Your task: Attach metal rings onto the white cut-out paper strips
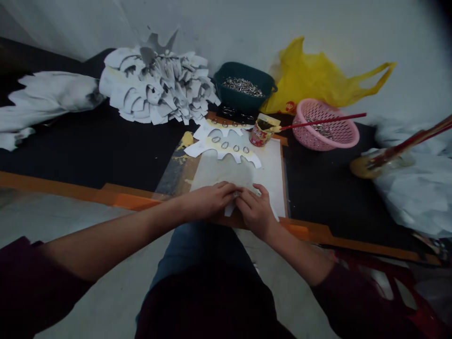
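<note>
Both hands meet at the near edge of the work board, over a white cut-out piece (229, 210) that they mostly cover. My left hand (216, 198) has its fingers closed at the piece's edge. My right hand (254, 207) pinches the same piece, fingertips touching those of the left; a small shiny bit of metal shows between them. Just beyond lie two white scalloped pieces (201, 147) with yellowish glue along them, several oval metal rings (236, 148) resting on the glue. Whether the piece is leather, cloth or card I cannot tell.
Behind the board stand a glue tin (260, 137) with a red-handled brush (318, 121) across it, a dark green basket (229, 96) of rings, a pink basket (326, 136) and a yellow bag (310, 75). Stacked white pieces (155, 89) lie left; a brush jar (367, 168) stands right.
</note>
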Action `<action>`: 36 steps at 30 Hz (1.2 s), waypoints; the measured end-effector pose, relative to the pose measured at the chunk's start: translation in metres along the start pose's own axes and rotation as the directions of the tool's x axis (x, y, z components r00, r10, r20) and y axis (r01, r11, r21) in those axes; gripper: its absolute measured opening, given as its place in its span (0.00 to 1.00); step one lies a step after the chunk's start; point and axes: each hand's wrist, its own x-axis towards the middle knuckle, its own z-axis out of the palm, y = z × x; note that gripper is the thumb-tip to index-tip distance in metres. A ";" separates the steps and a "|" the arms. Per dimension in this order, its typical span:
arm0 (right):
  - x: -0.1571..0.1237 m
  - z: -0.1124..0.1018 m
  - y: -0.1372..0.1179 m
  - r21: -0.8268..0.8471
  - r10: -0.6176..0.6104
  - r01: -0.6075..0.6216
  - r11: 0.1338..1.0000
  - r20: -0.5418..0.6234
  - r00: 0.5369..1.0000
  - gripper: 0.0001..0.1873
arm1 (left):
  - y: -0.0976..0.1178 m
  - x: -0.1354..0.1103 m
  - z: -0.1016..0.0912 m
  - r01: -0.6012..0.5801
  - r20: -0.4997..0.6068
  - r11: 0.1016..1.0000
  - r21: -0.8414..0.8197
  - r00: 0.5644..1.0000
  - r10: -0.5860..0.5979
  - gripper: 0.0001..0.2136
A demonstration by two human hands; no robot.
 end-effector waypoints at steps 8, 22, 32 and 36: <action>-0.003 0.001 0.007 0.063 -0.031 0.033 0.997 -0.023 0.999 0.11 | 0.003 0.006 0.018 0.184 -0.113 0.982 -0.044 0.976 -0.188 0.08; -0.009 -0.018 0.013 0.238 0.075 -0.099 0.966 0.109 0.991 0.11 | 0.009 0.006 0.013 0.243 -0.100 0.968 -0.054 0.964 -0.248 0.08; -0.009 -0.011 0.005 0.079 0.047 -0.053 0.995 0.068 0.997 0.10 | 0.007 0.005 0.018 0.219 -0.128 0.975 -0.029 0.967 -0.221 0.08; -0.010 -0.014 0.003 0.022 0.122 -0.122 0.992 -0.004 0.993 0.08 | 0.010 0.006 0.016 0.226 -0.129 0.974 -0.012 0.966 -0.225 0.08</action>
